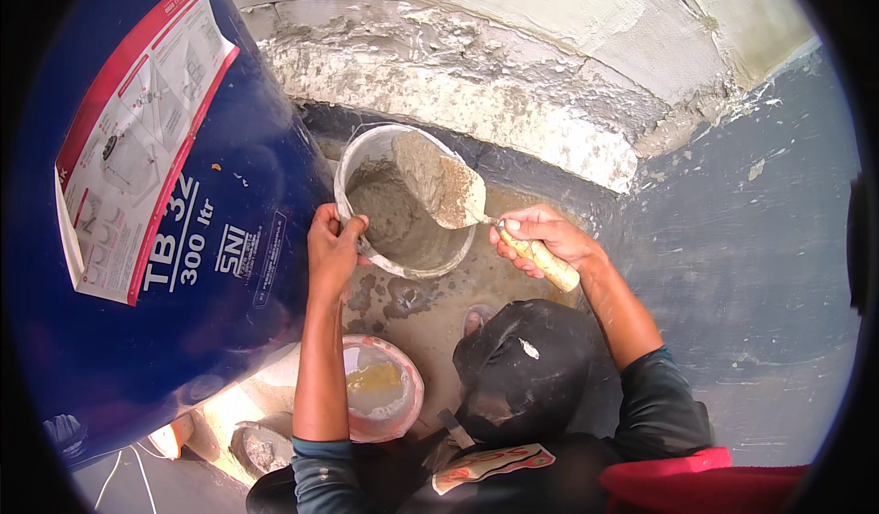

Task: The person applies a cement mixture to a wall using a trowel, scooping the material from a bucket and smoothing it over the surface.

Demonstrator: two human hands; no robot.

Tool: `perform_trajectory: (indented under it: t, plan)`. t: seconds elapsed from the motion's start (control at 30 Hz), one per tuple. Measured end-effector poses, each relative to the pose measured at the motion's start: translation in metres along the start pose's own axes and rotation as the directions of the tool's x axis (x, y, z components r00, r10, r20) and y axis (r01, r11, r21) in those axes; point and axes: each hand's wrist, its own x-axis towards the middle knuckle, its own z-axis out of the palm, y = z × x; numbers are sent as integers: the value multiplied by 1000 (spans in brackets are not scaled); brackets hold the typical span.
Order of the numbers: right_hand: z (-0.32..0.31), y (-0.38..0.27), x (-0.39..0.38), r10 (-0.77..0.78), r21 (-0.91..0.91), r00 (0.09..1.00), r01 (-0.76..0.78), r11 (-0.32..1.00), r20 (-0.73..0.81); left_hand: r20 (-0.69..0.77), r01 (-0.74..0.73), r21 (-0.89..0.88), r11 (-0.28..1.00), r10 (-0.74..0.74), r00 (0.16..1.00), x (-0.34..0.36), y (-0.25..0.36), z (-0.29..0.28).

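Observation:
My left hand [333, 244] grips the near rim of a grey bucket [359, 159] that holds wet cement mortar and is tilted on its side. My right hand [542, 235] is closed around the pale wooden handle of a trowel [446, 189]. The trowel's blade is coated in mortar and sits over the bucket's mouth. Both forearms come in from the lower edge, in dark rolled-up sleeves.
A big blue plastic tank [183, 239] with a label fills the left side. A rough plastered curb [513, 102] runs behind the bucket. A pink bowl [407, 367] of murky water stands by my left forearm. My black-clad knee [526, 363] is below the trowel. Grey floor lies on the right.

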Motion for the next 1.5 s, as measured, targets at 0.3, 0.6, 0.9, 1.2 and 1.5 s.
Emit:
perform_trajectory:
  t: [0.3, 0.6, 0.9, 1.2, 1.5]
  plan:
    - [3, 12, 44, -305, -995, 951, -13, 99, -42, -25, -77, 60, 995, 78, 997, 0, -9, 20]
    - [-13, 6, 87, -261, -996, 965, -54, -75, -33, 40, -235, 274, 933, 233, 972, 0, -41, 26]
    - [-52, 60, 109, 362, -625, 932, -270, 732, 21, 88, -244, 132, 961, 234, 968, -9, -39, 31]
    - [-16, 76, 47, -366, -889, 929, 125, 441, -51, 5, -21, 62, 998, 21, 1000, -1, -38, 14]
    - [-16, 100, 55, -193, -889, 924, -236, 392, -331, -160, -101, 540, 836, 220, 962, 55, -73, 44]
